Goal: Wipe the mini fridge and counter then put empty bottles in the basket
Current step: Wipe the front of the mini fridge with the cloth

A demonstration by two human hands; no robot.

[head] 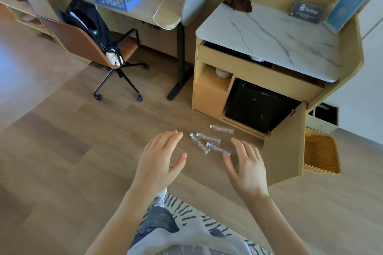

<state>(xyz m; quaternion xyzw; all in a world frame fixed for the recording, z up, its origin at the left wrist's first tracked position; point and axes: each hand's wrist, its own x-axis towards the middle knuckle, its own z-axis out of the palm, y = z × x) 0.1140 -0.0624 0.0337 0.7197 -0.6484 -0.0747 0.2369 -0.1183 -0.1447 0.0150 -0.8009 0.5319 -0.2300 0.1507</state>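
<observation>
Four clear empty bottles point(209, 138) lie on their sides on the wooden floor point(83, 130) in front of the cabinet, all with their white caps pointing left. The farthest bottle point(222, 129) sits slightly apart, its long axis running left to right. The other three cluster close together, the leftmost bottle point(200, 144) angled more steeply, cap up-left and base toward the person. The left hand point(159, 157) and right hand point(246, 165) hover palm-down on either side of the bottles, holding nothing. The left's fingers are straight and close together with the thumb out; the right's are straight and loosely spread. Behind the bottles the black mini fridge point(259, 107) stands in its cabinet, the cabinet door point(284, 151) swung open. A wicker basket point(320, 151) sits on the floor beyond that door, at right. A brown cloth point(238, 3) lies at the back of the marble counter point(269, 35).
</observation>
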